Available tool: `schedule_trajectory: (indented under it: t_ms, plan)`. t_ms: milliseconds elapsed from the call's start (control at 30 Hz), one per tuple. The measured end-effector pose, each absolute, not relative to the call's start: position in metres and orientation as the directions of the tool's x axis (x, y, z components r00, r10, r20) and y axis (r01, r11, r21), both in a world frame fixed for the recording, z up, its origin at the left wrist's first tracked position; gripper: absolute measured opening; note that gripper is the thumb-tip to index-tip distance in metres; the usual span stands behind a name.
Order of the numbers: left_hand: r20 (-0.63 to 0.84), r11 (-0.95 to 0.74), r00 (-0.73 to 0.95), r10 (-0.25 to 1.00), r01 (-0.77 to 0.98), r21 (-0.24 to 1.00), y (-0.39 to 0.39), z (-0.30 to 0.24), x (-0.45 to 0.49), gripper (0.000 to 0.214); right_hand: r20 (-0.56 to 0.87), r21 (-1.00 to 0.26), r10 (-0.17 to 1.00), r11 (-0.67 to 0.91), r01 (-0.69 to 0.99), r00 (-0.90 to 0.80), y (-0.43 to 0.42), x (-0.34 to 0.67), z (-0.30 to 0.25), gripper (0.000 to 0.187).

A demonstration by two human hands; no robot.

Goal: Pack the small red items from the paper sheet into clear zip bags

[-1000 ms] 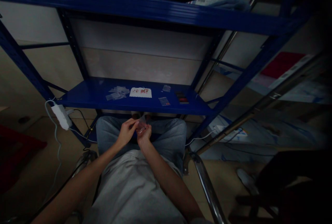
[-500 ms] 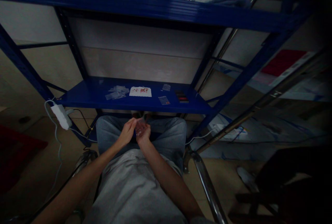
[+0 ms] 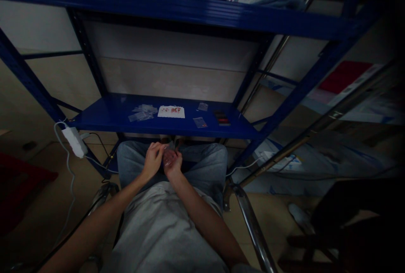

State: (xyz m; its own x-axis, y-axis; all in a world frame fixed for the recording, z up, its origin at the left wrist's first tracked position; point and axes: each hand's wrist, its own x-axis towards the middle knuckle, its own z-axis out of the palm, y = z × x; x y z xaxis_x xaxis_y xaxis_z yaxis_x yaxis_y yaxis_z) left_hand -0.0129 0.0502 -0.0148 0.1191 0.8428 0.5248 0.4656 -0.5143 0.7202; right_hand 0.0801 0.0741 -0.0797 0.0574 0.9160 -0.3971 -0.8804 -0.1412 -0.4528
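Two hands (image 3: 153, 158) (image 3: 172, 164), blue shelf (image 3: 190, 110), pale wall (image 3: 177, 79)

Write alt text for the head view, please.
A person's right hand holds a small clear plastic bag, the left hand close beside it. Beyond, a blue metal shelf bears overlapping clear plastic bags and a red-spotted white rectangular sheet.

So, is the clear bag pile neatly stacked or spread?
Spread: the clear bags overlap loosely at different angles on the blue shelf.
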Motion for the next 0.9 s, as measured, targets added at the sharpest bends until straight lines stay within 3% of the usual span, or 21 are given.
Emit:
schedule_trajectory:
  t_ms: [233, 667, 800, 900]
  plan:
    - [0.509, -0.539, 0.209, 0.835, 0.496, 0.681, 0.051, -0.022, -0.009, 0.016, -0.452, -0.388, 0.88, -0.047, -0.921, 0.145, 0.074, 0.085, -0.069, 0.032]
    - [0.563, -0.544, 0.115, 0.818, 0.472, 0.694, 0.045, -0.018, -0.004, 0.017, -0.49, -0.38, 0.862, -0.081, -0.921, 0.126, 0.081, 0.079, -0.067, 0.029]
    - [0.525, -0.513, 0.076, 0.847, 0.372, 0.774, 0.045, -0.019, -0.002, 0.017, -0.507, -0.39, 0.853, -0.097, -0.916, 0.125, 0.079, 0.079, -0.066, 0.03]
    - [0.42, -0.407, -0.038, 0.907, 0.18, 0.895, 0.047, -0.026, -0.003, 0.015, -0.509, -0.405, 0.854, -0.129, -0.905, 0.107, 0.074, 0.082, -0.063, 0.033]
